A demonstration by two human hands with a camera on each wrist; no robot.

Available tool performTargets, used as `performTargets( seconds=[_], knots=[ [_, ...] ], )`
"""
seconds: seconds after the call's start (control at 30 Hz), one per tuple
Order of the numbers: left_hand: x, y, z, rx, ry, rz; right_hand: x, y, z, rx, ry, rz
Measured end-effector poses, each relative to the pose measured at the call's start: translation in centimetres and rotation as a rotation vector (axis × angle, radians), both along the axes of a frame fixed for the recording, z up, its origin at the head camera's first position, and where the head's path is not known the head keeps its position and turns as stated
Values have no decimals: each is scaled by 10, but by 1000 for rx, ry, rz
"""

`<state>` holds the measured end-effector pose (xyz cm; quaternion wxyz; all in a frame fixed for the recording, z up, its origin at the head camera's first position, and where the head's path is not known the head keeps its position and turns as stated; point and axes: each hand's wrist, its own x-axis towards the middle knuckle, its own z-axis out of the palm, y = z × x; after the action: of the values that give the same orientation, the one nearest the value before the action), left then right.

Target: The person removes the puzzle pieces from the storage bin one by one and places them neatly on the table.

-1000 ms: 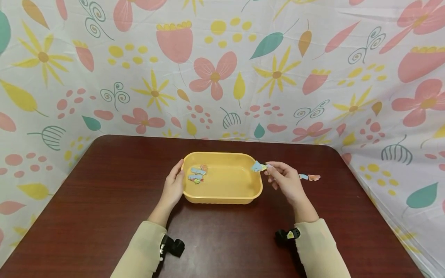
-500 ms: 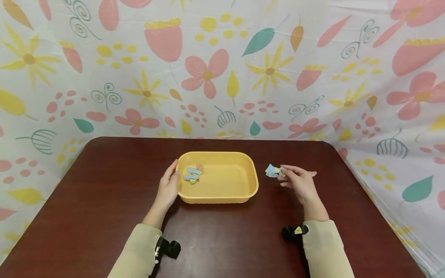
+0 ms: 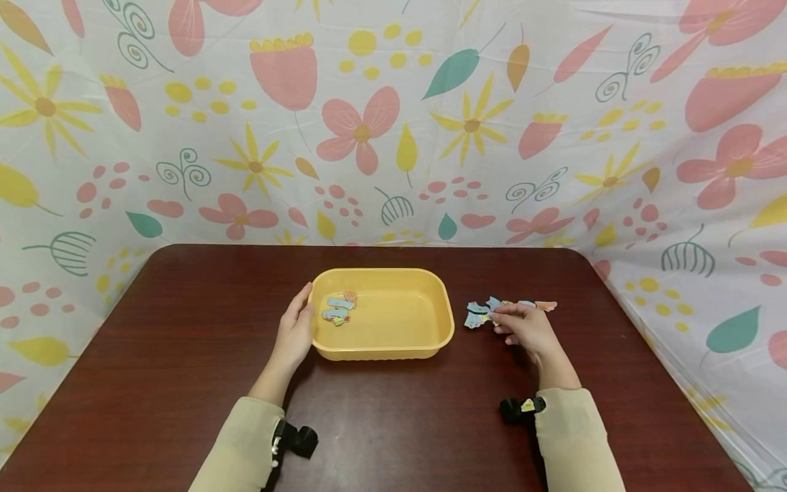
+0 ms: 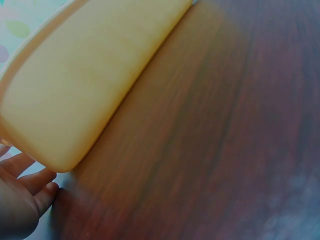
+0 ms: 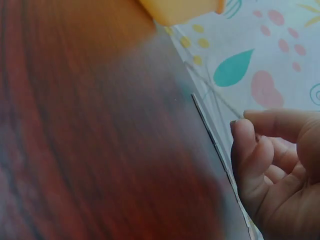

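My right hand [image 3: 525, 331] pinches a thin, light-blue printed puzzle piece [image 3: 477, 320] between thumb and index finger, just right of the yellow tray. From the right wrist camera, that piece appears edge-on as a grey line. Other puzzle pieces [image 3: 546, 305], light blue and orange, lie in a row beside and behind the right hand, which partly covers them. My left hand [image 3: 295, 331] rests along the left end of the yellow tray [image 3: 399, 354], fingers against its outer wall; in the left wrist view, its fingers touch the tray's end. Several small puzzle pieces [image 3: 339, 303] lie inside, at the tray's left.
The dark brown table [image 3: 393, 424] has rounded far corners. Behind it hangs a white cloth [image 3: 363, 212] printed with flowers and leaves. A small black camera is strapped to each wrist, by the beige sleeves.
My right hand has moved right, from the tray's right rim to the row of pieces, carrying the puzzle piece down among them. My left hand stays on the tray.
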<state>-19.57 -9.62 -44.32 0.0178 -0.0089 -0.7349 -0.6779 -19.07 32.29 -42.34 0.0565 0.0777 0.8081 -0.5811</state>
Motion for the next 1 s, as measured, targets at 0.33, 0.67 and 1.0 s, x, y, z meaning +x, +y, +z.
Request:
performTargets(
  seconds=[0.33,0.67,1.0],
  knots=[
    [0,0,2,8,11,-2,-2,1,-1,-24,-45,-27],
    [2,0,3,10,13,-16,0,2,4,-20,-64,-89],
    [2,0,3,18,-4,-19,1,6,5,27,-54,-117]
  ],
)
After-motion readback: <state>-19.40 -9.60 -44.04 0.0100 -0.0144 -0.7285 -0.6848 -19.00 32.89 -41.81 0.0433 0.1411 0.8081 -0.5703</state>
